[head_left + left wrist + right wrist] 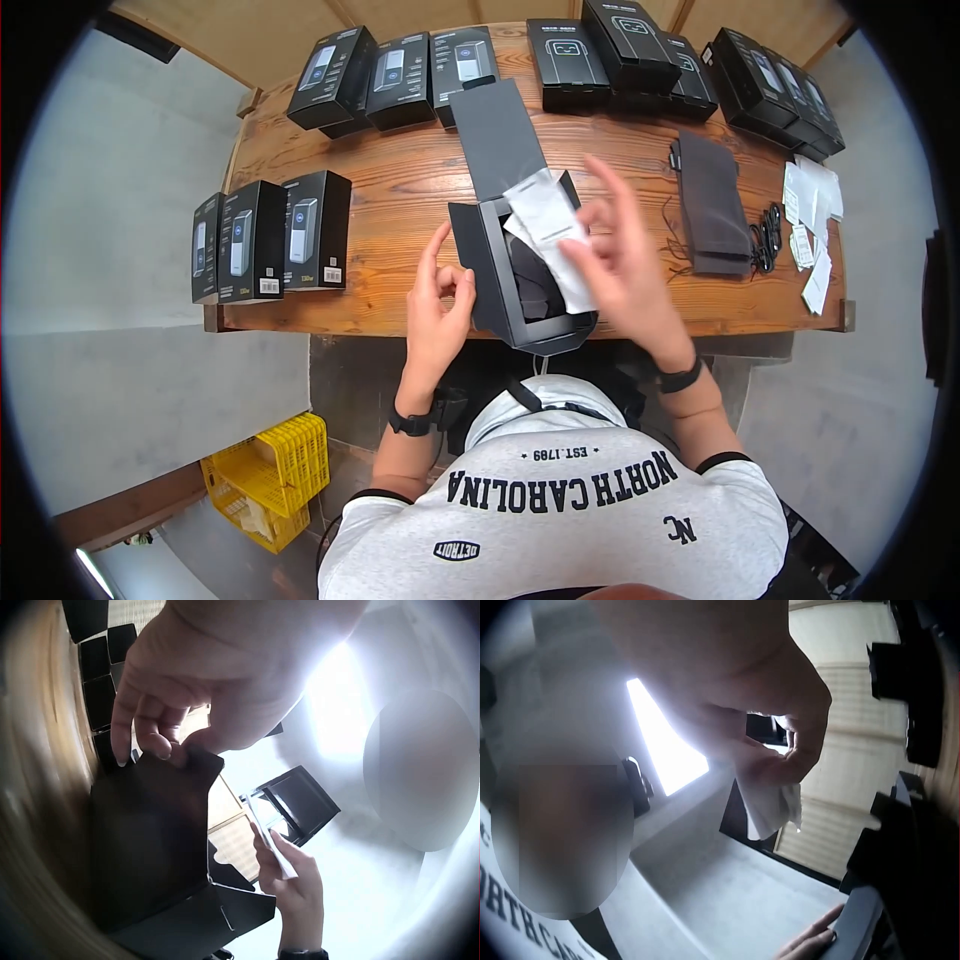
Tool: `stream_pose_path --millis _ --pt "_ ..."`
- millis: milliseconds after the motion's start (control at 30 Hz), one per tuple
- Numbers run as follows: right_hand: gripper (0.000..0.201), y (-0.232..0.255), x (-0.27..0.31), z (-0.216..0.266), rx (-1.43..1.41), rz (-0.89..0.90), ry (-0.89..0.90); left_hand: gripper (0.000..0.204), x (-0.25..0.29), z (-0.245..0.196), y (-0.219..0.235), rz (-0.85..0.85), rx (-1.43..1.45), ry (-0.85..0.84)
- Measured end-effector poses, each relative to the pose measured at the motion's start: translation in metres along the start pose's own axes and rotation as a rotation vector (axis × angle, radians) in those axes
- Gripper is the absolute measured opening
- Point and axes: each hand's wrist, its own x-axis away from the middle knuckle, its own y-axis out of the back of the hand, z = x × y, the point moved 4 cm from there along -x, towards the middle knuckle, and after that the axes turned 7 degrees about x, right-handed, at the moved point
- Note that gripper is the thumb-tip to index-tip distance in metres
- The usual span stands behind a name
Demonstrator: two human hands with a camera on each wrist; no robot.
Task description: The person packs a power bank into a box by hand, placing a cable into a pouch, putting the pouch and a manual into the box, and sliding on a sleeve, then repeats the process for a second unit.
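An open black box [508, 290] stands upright-lidded near the table's front edge, its long flap [500, 135] folded back and a dark item [535, 285] inside. My left hand [440, 305] pinches the box's left side flap; the left wrist view shows the fingertips of that hand [202, 690] on the edge of the dark flap [150, 832]. Over the box's opening, my right hand [625, 265] pinches white papers [548, 225] between thumb and fingers. In the right wrist view the papers [765, 806] hang below the right hand [780, 697].
Black boxes stand at the table's left [255, 240], back left [400, 80], back centre [570, 65] and back right [770, 90]. To the right lie a dark grey pouch [712, 205], coiled black cables [767, 238] and white papers [812, 200]. Yellow crates [290, 465] stand at lower left.
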Motion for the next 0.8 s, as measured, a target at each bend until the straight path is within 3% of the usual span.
stream_pose_path --millis 67,200,300,600,800 --pt "0.074 -0.023 -0.006 -0.004 0.209 -0.028 0.127 0.059 0.003 -0.003 -0.002 0.018 -0.020 -0.006" --pt "0.073 -0.040 -0.008 -0.019 0.393 0.067 0.065 0.058 0.006 -0.005 -0.001 0.029 -0.069 -0.003" --pt "0.068 -0.041 -0.004 -0.036 0.600 0.007 0.103 0.057 0.006 -0.004 -0.001 0.033 -0.077 -0.003" --pt "0.038 -0.018 0.015 -0.022 0.820 0.132 0.096 0.054 0.003 -0.011 -0.002 0.042 -0.114 -0.052" --pt "0.032 -0.022 0.017 -0.032 0.817 0.138 0.110 0.053 0.003 -0.013 -0.005 0.036 -0.122 -0.080"
